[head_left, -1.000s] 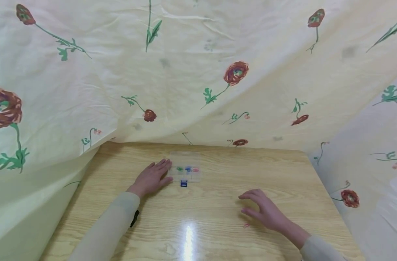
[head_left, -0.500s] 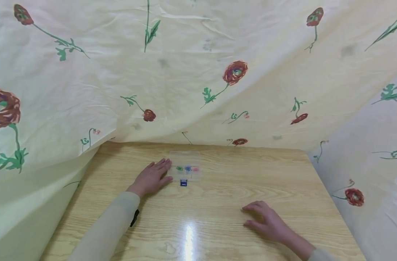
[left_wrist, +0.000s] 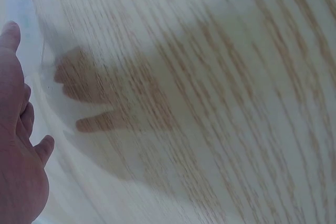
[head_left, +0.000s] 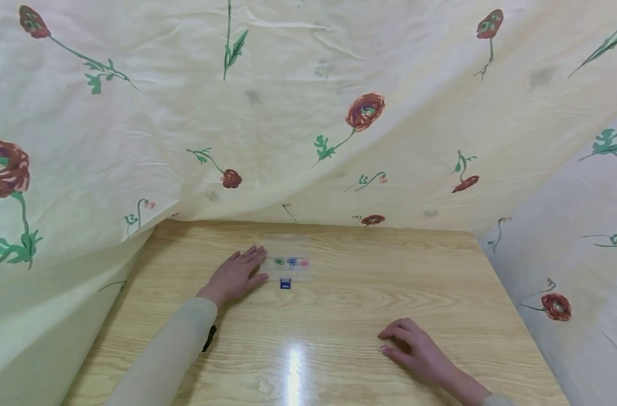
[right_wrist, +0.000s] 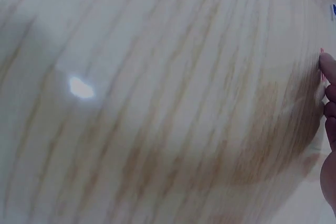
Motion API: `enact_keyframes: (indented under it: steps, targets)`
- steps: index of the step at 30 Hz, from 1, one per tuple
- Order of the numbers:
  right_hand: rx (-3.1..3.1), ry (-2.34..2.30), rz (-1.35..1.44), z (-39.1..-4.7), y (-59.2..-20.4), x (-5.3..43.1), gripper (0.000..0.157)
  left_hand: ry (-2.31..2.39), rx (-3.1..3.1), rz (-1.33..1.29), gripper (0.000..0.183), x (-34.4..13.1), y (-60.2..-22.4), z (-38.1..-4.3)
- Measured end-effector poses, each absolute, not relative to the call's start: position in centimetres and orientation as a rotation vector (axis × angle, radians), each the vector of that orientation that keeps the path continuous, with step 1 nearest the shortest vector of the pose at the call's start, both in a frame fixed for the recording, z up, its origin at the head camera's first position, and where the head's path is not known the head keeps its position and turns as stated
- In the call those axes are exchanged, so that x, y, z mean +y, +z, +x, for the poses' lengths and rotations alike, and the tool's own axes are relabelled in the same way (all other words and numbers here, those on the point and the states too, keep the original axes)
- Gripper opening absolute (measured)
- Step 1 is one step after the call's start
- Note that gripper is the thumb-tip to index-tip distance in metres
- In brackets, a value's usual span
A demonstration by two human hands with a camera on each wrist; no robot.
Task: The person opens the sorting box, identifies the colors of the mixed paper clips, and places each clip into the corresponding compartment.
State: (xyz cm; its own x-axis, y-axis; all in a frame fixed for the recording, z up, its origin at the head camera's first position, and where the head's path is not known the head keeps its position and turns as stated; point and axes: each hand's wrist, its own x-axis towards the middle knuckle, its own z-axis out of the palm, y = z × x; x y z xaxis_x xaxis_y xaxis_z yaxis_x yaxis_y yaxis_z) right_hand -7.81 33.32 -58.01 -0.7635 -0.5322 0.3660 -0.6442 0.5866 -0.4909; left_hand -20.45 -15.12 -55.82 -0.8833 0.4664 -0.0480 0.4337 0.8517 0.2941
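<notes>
A clear plastic box (head_left: 303, 274) with its lid (head_left: 288, 243) folded back lies at the table's far side. Small green clips (head_left: 279, 261), blue clips (head_left: 292, 261) and pink clips (head_left: 303, 262) sit in its compartments. My left hand (head_left: 234, 277) rests flat with fingers spread, fingertips at the box's left edge. In the head view my right hand (head_left: 422, 352) hovers low at right, its thumb tip at a pink wire clip (head_left: 381, 348), index finger apart from the thumb. The right wrist view shows that pink clip (right_wrist: 322, 51) partly hidden behind the thumb.
A blue latch (head_left: 285, 283) sticks out from the box's front. The wood-grain table (head_left: 338, 304) carries a bright light reflection near the front. Flowered cloth (head_left: 288, 141) hangs behind the table and along both sides.
My right hand has moved down and slightly right, from above the pink clip to right at it. My left hand stays at the box.
</notes>
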Motion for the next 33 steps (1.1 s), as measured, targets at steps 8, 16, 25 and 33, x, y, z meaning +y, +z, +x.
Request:
enact_keyframes:
  steps: [8, 16, 25, 33]
  targets:
    - [-2.529, 0.993, 1.08, -8.23, -58.52, 33.28, 0.035, 0.423, 2.915, 0.718, 0.074, -15.22, -55.72, -20.45]
    - [-2.534, 0.929, 1.105, -8.27, -58.6, 33.11, 0.024, 0.421, 2.917, 0.714, 0.074, -15.25, -55.68, -20.4]
    - [-2.547, 0.834, 1.14, -8.33, -58.42, 32.77, 0.032, 0.412, 2.916, 0.719, 0.074, -15.26, -55.75, -20.41]
    - [-2.572, 0.81, 1.13, -8.14, -58.23, 32.62, 0.037, 0.418, 2.916, 0.718, 0.074, -15.18, -55.74, -20.44]
